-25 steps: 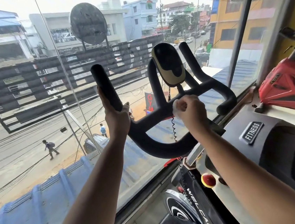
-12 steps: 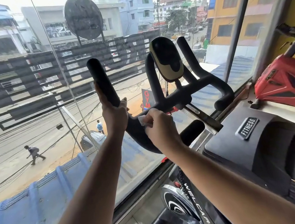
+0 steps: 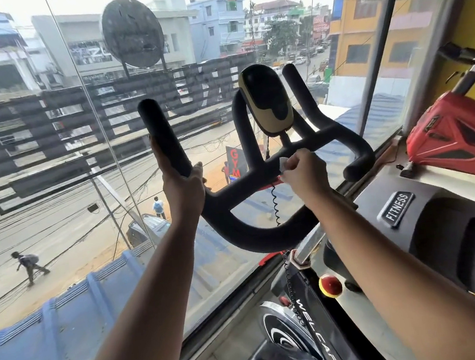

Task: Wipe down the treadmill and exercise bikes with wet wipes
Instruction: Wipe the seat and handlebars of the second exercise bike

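The black exercise bike handlebar (image 3: 254,237) stands in front of me, with a black and cream console (image 3: 268,99) at its middle. My left hand (image 3: 182,186) grips the base of the left upright grip. My right hand (image 3: 303,172) pinches a small white wet wipe (image 3: 283,164) against the crossbar just below the console. The bike frame (image 3: 316,313) with its red knob (image 3: 329,286) shows lower down. The treadmill (image 3: 443,230), black with a "FITNESS" badge, lies to the right.
A large glass window (image 3: 81,168) rises directly behind the handlebar, with a street below. A red exercise bike (image 3: 456,137) stands at the far right beside a yellow wall. A coiled cable (image 3: 276,205) hangs from the console.
My right hand with the wipe has slid rightwards and up along the crossbar, from next to my left hand to below the console. My left hand keeps its grip.
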`<action>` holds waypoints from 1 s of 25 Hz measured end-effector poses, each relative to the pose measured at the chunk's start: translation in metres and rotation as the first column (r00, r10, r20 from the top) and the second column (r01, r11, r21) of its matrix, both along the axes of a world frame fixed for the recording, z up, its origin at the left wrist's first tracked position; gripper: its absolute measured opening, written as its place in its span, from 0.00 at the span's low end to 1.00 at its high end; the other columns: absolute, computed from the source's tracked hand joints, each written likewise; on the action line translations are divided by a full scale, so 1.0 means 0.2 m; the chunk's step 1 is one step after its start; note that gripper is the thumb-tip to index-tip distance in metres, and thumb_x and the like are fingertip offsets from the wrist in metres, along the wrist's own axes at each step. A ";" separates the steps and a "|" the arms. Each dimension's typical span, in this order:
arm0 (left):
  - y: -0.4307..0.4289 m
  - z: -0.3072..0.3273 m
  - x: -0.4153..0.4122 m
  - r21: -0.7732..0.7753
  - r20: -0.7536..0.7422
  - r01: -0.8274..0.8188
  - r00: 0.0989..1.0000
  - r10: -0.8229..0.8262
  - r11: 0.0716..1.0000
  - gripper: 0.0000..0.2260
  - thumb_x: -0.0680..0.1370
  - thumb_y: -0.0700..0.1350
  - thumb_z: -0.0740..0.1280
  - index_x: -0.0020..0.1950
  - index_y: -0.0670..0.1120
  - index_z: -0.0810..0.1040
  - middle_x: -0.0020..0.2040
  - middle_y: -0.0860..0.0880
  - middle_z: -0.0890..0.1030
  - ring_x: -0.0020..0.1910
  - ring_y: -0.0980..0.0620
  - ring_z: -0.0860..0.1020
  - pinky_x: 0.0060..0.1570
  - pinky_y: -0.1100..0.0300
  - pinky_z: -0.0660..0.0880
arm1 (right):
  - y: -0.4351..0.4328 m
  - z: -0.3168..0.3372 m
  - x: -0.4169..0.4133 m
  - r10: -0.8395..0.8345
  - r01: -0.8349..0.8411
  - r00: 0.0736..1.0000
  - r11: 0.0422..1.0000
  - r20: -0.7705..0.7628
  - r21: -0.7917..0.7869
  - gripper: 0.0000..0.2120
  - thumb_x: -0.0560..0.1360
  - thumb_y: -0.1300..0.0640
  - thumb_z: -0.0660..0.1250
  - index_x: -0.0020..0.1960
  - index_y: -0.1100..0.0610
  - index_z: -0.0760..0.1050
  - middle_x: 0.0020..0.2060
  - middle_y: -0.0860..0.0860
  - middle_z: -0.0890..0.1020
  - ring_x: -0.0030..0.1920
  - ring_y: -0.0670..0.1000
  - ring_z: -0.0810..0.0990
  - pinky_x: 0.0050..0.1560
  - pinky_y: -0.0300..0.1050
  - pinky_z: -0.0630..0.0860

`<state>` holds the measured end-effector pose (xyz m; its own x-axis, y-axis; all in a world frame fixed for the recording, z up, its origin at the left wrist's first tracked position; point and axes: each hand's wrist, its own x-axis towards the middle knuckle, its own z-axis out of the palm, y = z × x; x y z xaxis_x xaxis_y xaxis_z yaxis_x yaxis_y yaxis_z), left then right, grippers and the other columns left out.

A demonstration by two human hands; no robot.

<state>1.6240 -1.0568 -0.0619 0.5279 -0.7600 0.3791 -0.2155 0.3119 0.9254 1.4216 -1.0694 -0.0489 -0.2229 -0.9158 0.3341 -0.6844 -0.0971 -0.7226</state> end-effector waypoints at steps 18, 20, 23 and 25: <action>0.01 0.01 -0.01 -0.011 -0.012 0.025 1.000 -0.025 1.000 0.40 0.78 0.35 0.65 0.80 0.58 0.46 0.51 0.53 0.77 0.26 0.61 0.76 0.30 0.65 0.76 | 0.20 0.11 0.34 0.189 -0.343 0.787 0.925 -0.587 -0.162 0.11 0.77 0.68 0.60 0.52 0.63 0.80 0.47 0.59 0.81 0.52 0.57 0.79 0.49 0.48 0.78; 0.01 0.00 0.00 -0.012 0.001 0.023 1.000 -0.023 1.000 0.39 0.79 0.35 0.65 0.80 0.58 0.46 0.51 0.53 0.77 0.31 0.62 0.78 0.32 0.71 0.74 | 0.25 0.09 0.42 0.261 -0.417 0.795 0.891 -0.547 -0.181 0.11 0.77 0.67 0.60 0.50 0.63 0.80 0.46 0.58 0.81 0.50 0.58 0.79 0.49 0.51 0.78; 0.02 0.00 -0.01 -0.016 0.025 0.028 0.999 -0.027 0.999 0.39 0.78 0.34 0.64 0.81 0.56 0.46 0.63 0.54 0.72 0.53 0.54 0.77 0.40 0.77 0.68 | 0.23 0.09 0.45 0.413 -0.492 0.840 0.853 -0.351 -0.175 0.09 0.76 0.65 0.63 0.51 0.61 0.81 0.44 0.57 0.84 0.49 0.58 0.81 0.52 0.52 0.77; 0.02 0.00 0.00 -0.032 0.026 0.033 0.999 -0.033 0.999 0.40 0.78 0.34 0.65 0.81 0.55 0.46 0.67 0.52 0.71 0.56 0.51 0.76 0.45 0.72 0.70 | 0.23 0.05 0.43 0.478 -0.532 0.842 0.813 -0.249 -0.236 0.09 0.75 0.67 0.66 0.53 0.61 0.82 0.45 0.58 0.85 0.48 0.58 0.82 0.52 0.53 0.78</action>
